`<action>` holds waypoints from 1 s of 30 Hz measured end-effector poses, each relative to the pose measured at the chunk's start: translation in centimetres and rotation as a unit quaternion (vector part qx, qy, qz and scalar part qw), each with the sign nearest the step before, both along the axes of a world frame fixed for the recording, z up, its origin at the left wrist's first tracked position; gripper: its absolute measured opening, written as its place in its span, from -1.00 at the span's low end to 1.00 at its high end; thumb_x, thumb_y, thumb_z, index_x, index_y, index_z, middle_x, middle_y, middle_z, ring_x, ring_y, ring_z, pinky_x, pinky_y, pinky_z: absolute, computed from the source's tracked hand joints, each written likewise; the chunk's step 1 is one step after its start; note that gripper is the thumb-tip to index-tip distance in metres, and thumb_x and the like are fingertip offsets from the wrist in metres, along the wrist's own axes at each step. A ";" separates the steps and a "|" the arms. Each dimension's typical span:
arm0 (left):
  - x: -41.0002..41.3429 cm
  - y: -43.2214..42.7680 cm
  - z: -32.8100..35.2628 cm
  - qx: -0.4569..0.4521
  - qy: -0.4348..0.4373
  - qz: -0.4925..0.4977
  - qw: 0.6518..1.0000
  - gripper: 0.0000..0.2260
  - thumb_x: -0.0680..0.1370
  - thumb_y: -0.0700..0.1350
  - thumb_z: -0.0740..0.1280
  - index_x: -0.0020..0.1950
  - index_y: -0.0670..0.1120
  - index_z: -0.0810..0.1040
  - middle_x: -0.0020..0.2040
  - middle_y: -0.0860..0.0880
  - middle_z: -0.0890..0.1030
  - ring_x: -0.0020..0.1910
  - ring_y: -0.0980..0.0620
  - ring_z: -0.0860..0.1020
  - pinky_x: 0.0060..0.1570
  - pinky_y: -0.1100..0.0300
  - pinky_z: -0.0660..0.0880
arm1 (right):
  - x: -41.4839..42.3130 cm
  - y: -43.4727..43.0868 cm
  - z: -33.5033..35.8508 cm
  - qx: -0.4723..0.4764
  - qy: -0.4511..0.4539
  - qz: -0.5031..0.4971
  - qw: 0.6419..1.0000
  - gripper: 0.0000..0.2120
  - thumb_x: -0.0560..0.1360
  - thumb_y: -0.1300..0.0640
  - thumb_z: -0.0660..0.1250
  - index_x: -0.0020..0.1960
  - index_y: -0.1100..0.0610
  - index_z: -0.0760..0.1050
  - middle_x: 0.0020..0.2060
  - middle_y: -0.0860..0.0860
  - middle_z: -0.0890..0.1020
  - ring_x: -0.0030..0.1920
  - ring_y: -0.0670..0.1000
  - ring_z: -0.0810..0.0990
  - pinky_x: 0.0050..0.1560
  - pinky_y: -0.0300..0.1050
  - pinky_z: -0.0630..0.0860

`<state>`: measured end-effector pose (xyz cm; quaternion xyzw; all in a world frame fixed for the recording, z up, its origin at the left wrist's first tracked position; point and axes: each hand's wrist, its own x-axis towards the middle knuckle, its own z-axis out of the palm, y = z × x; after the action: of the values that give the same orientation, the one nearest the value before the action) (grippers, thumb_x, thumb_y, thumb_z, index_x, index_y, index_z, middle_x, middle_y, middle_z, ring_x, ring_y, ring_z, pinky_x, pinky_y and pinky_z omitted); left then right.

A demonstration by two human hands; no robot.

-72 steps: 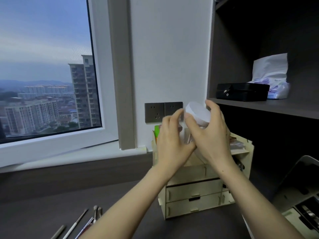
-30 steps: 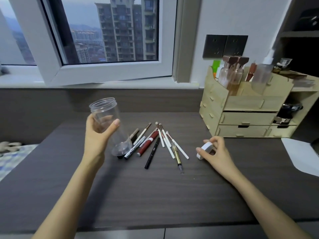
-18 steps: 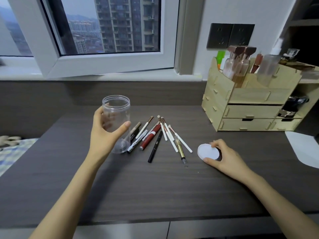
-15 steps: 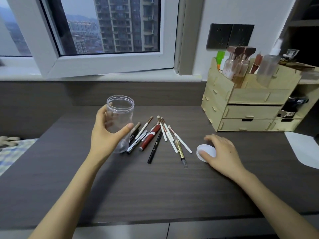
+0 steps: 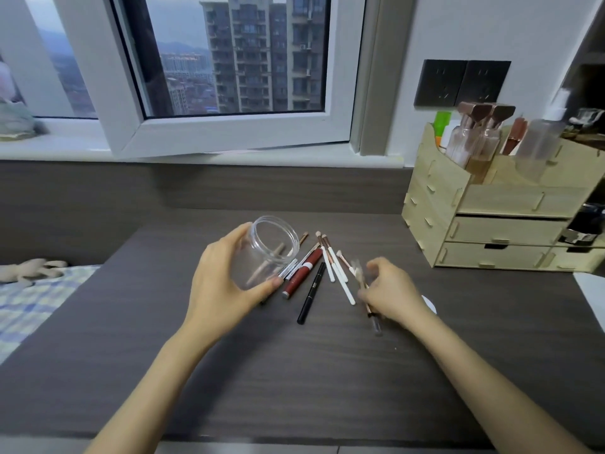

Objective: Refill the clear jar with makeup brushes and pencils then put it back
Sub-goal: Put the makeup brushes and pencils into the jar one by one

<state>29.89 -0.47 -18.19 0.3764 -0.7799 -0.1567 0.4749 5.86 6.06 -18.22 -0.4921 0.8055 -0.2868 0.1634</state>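
I have the clear jar (image 5: 266, 250) wrapped in my left hand (image 5: 226, 286), thumb across its near side, lifted off the dark counter (image 5: 294, 371) and tilted with the open mouth facing up and away. Behind and beside it the makeup brushes and pencils (image 5: 322, 270) lie fanned on the counter, among them a red tube (image 5: 302, 271) and a black pencil (image 5: 311, 293). My right hand (image 5: 391, 294) is curled, fingertips pinching a blurred brush (image 5: 361, 280) at the fan's right edge. The white lid (image 5: 429, 304) peeks out just behind that hand. A wooden organiser (image 5: 491, 224) stands well apart at the right.
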 end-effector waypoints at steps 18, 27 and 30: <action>-0.1 -1.2 -3.5 -0.154 -0.081 0.015 0.985 -0.38 0.34 0.17 0.40 0.32 -0.04 0.37 0.15 -0.06 0.57 0.13 0.01 0.44 0.15 0.16 0.30 | 7.2 0.7 1.9 -0.127 -0.208 0.208 0.947 -0.87 0.45 0.13 0.37 -0.02 0.01 0.61 -0.39 -0.10 0.47 -0.40 -0.19 0.35 -0.27 -0.37 0.34; 0.5 -3.2 -2.3 -0.043 0.086 0.097 0.991 -0.28 0.24 0.04 0.51 0.35 -0.05 0.38 0.22 0.04 0.51 0.19 0.06 0.41 0.17 0.44 0.22 | 4.6 -5.9 -1.3 -0.083 -0.010 0.011 0.996 -0.82 0.47 0.11 0.30 -0.23 0.16 0.60 -0.29 0.10 0.65 -0.16 0.10 0.58 -0.17 -0.14 0.43; 0.6 -4.3 -2.1 -0.060 0.108 0.132 0.983 -0.29 0.26 0.01 0.51 0.36 -0.08 0.36 0.20 -0.01 0.53 0.16 0.00 0.43 0.16 0.50 0.19 | 5.3 -8.5 -1.3 -0.055 0.031 -0.026 0.998 -0.81 0.45 0.10 0.30 -0.11 0.22 0.59 -0.09 0.14 0.67 0.04 0.20 0.58 -0.07 -0.10 0.45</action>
<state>30.44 -4.81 -20.27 0.4280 -0.6751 -0.0852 0.5949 11.12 -2.42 -19.50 -0.4875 0.8058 -0.3199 0.1033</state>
